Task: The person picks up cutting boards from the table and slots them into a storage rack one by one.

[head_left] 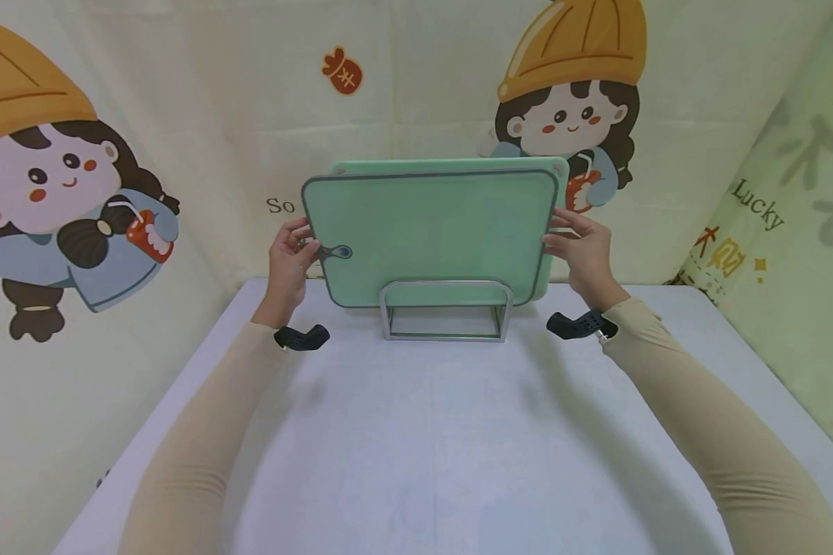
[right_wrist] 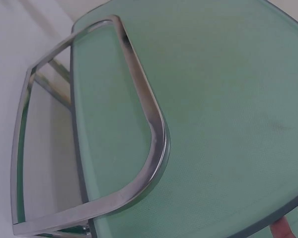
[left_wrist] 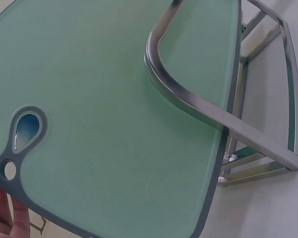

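A green cutting board (head_left: 430, 231) with a grey rim stands on its long edge in a metal rack (head_left: 446, 337), behind the rack's front loop. My left hand (head_left: 290, 258) pinches its left edge by the grey hole-and-oval patch (left_wrist: 27, 131). On the other side my right hand (head_left: 581, 250) grips the right edge between thumb and fingers. A second green board (head_left: 561, 171) shows behind the first, its edge out at the top and right. In the left wrist view, fingers (left_wrist: 20, 218) reach behind the board; in the right wrist view, fingertips (right_wrist: 282, 229) appear at its edge.
The rack stands near the back of a white table (head_left: 430, 447). A cloth backdrop (head_left: 236, 100) with cartoon figures hangs behind it and along both sides. Each wrist wears a black strap (head_left: 301, 338).
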Action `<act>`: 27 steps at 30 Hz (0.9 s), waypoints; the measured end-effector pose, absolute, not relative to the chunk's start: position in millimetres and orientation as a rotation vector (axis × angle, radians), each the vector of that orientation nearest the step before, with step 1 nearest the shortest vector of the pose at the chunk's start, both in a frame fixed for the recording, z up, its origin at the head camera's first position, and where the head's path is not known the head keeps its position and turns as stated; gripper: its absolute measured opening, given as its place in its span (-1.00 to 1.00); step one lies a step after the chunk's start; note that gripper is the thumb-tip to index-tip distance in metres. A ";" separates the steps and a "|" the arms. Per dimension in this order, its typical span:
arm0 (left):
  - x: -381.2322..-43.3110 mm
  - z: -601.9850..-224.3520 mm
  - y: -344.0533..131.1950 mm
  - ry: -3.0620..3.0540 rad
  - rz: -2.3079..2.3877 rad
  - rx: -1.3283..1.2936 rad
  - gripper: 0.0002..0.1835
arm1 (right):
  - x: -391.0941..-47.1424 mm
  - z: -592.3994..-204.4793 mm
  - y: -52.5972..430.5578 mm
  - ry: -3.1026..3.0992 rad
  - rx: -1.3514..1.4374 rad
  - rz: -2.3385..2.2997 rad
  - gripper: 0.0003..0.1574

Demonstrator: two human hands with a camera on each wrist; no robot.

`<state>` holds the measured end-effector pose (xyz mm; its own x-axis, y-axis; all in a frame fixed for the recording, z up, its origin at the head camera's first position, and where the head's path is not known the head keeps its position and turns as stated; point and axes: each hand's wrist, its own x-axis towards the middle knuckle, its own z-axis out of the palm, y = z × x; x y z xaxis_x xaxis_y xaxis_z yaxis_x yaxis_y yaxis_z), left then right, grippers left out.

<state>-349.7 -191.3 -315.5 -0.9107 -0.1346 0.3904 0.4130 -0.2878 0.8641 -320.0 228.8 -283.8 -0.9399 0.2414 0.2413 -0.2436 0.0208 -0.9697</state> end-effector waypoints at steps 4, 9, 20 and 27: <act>-351.2 -317.4 -189.2 -1.626 -2.266 -0.325 -0.64 | -321.3 -285.5 231.7 -1.925 0.018 2.020 -0.42; -352.6 -319.5 -187.0 -1.636 -2.277 -0.298 -0.65 | -323.3 -287.0 234.5 -1.897 0.027 2.044 -0.42; -356.9 -322.6 -179.9 -1.679 -2.258 -0.294 -0.65 | -324.5 -289.5 241.1 -1.950 -0.048 2.012 -0.46; -360.3 -323.1 -172.1 -1.687 -2.274 -0.253 -0.64 | -323.8 -291.6 246.1 -1.953 -0.079 2.000 -0.45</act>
<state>-360.3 -172.1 -323.1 -0.9403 -0.1318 0.3139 0.3386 -0.2671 0.9022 -323.8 246.1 -291.6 -0.9396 0.2801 0.1969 -0.2035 0.0054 -0.9791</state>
